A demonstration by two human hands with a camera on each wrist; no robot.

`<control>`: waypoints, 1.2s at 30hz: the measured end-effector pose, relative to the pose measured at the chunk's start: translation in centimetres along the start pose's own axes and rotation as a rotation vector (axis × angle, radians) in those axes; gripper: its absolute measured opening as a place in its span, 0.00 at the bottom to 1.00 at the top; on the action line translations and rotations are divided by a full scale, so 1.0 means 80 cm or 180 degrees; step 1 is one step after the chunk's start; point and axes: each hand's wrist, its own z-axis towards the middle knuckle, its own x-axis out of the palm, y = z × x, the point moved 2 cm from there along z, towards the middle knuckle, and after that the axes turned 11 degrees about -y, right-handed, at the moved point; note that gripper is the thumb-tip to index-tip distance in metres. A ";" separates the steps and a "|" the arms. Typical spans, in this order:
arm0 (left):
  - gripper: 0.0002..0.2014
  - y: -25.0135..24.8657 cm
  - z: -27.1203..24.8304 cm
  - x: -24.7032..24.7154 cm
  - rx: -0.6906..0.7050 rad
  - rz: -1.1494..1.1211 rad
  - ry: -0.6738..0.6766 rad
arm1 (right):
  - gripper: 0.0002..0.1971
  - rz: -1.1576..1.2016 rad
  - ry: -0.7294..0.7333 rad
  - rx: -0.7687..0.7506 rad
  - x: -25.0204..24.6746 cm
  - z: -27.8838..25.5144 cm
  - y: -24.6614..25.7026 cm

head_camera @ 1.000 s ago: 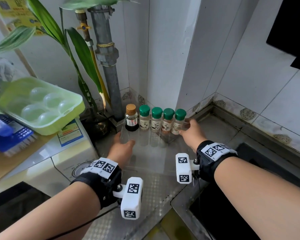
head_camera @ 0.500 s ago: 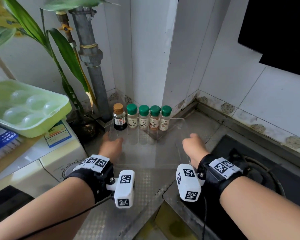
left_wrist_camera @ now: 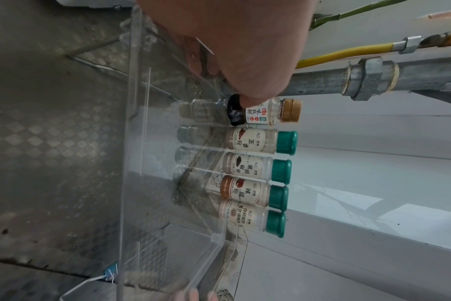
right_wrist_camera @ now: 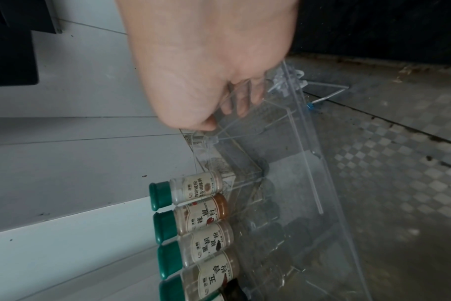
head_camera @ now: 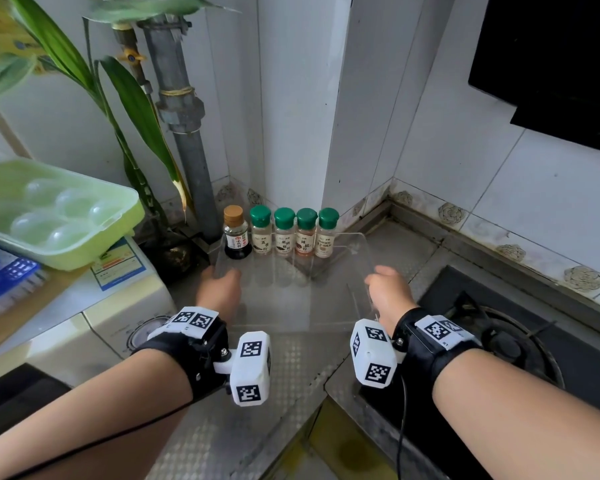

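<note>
A clear acrylic stepped rack (head_camera: pixel 326 306) stands on the patterned metal counter in the tiled corner. On its back step stand a dark sauce bottle (head_camera: pixel 237 233) with a tan cap and several green-capped spice bottles (head_camera: pixel 284 233) in a row. My left hand (head_camera: pixel 219 289) grips the rack's left side wall, and my right hand (head_camera: pixel 388 292) grips the right side wall. In the left wrist view the left hand (left_wrist_camera: pixel 232 51) curls over the rack's wall (left_wrist_camera: pixel 131 163) just beside the sauce bottle (left_wrist_camera: pixel 265 112). In the right wrist view the right hand's fingers (right_wrist_camera: pixel 242 101) show through the clear rack (right_wrist_camera: pixel 309 163), near the spice bottles (right_wrist_camera: pixel 201 211).
A grey pipe (head_camera: pixel 184 133) and a leafy plant (head_camera: pixel 129 109) stand just behind the rack on the left. A green egg tray (head_camera: pixel 49 216) and a blue brush (head_camera: pixel 7 271) lie on a white appliance (head_camera: pixel 84 323). A black gas stove (head_camera: pixel 499 341) is at the right.
My right hand has drawn back from beside the rightmost spice bottle to the rack's right side wall. The left hand has stayed on the left side. The head view has shifted.
</note>
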 end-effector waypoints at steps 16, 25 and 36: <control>0.29 0.012 0.000 -0.003 -0.0098 -0.0330 -0.0258 | 0.23 -0.0016 0.0197 -0.0012 0.013 0.006 0.016; 0.22 0.001 -0.004 -0.007 -0.0058 -0.0364 -0.0313 | 0.19 0.0000 0.0204 -0.0137 0.023 0.017 0.024; 0.22 -0.006 -0.009 -0.006 -0.0088 -0.0340 -0.0350 | 0.16 0.0043 0.0232 -0.0153 0.034 0.028 0.023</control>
